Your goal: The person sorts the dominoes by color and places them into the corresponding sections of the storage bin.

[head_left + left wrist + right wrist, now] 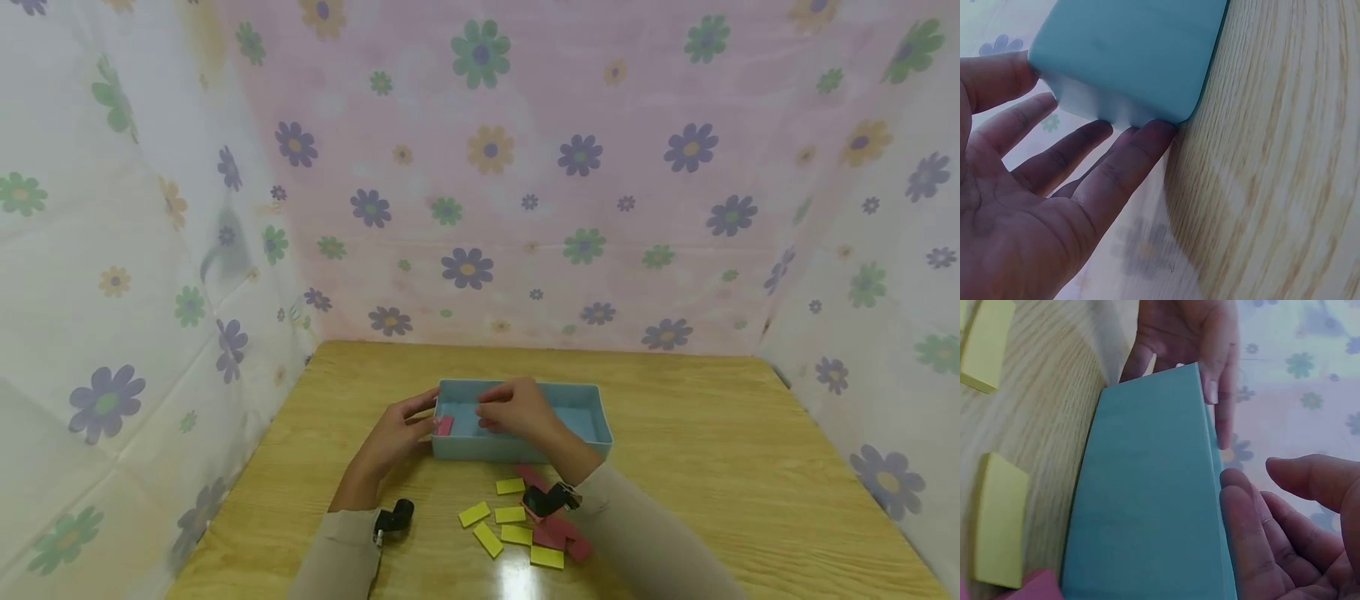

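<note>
A light blue rectangular box (480,450) stands on the table with its open top up. My left hand (399,431) is at its left end. In the left wrist view, the fairly straight fingers (1125,165) of that hand rest against the end wall. One pink block (445,426) is inside the box at the left end. Over the box's middle is my right hand (517,408), its fingers bent and partly inside. The right wrist view shows a gap between thumb (1310,478) and fingers, and no object between them.
Several yellow blocks (510,515) lie in front of the box, with pink blocks (550,533) beside them, partly covered by the right wrist and its black camera (546,500). Flower-patterned sheets (525,192) enclose the wooden table (675,433) at the back and sides.
</note>
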The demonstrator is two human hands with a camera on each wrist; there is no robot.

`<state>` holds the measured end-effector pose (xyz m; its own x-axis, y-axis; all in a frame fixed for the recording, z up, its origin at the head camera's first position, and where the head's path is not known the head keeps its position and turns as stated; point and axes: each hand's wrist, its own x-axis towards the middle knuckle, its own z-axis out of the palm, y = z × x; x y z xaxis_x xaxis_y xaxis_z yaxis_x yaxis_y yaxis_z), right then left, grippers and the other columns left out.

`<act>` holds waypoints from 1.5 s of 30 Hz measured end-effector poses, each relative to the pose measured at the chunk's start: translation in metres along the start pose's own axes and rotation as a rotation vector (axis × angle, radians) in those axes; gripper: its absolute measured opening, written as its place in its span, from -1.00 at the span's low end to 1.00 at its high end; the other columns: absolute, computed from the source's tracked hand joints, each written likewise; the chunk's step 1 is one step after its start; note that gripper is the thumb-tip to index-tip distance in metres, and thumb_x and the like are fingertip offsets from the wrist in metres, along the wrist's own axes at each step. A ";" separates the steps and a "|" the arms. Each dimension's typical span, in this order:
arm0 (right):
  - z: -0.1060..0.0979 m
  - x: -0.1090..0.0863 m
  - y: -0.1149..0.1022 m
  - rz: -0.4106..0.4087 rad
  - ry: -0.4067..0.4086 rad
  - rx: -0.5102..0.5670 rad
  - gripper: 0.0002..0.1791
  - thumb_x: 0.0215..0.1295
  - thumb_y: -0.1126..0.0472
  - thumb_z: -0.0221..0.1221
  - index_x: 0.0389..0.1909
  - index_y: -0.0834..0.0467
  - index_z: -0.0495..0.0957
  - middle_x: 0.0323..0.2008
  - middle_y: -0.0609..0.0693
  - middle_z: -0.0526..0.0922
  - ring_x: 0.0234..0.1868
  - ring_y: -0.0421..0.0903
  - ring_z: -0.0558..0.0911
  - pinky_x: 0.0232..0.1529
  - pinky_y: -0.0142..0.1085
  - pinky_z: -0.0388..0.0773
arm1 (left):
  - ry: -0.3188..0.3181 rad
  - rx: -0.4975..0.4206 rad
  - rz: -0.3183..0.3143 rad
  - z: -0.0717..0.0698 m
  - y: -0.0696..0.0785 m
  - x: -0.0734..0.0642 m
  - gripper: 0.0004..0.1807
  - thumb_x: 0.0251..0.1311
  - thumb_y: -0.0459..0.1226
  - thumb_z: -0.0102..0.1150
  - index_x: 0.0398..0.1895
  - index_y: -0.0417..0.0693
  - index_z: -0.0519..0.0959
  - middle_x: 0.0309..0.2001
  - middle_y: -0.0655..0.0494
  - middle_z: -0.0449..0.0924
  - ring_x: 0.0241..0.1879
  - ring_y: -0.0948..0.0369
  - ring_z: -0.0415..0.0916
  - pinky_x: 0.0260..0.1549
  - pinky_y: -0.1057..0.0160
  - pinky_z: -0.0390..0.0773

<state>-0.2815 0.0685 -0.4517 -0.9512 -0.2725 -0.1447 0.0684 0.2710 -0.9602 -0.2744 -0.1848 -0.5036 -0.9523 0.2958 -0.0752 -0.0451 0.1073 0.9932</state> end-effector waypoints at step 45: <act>-0.070 -0.083 0.051 -0.112 -0.091 -0.098 -0.60 0.39 0.13 0.35 0.10 0.33 0.69 -0.03 0.20 0.77 -0.08 0.03 0.77 -0.08 -0.05 0.77 | 0.017 0.032 0.002 0.001 0.002 0.000 -0.36 0.50 -0.38 0.10 0.60 0.08 0.28 0.56 -0.20 0.23 0.48 -0.24 0.29 0.15 -0.16 0.64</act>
<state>-0.2198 0.1698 -0.4716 -0.9198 -0.3873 -0.0634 -0.0703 0.3214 -0.9443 -0.2741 -0.1836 -0.5017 -0.9574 0.2798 -0.0718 -0.0341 0.1374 0.9899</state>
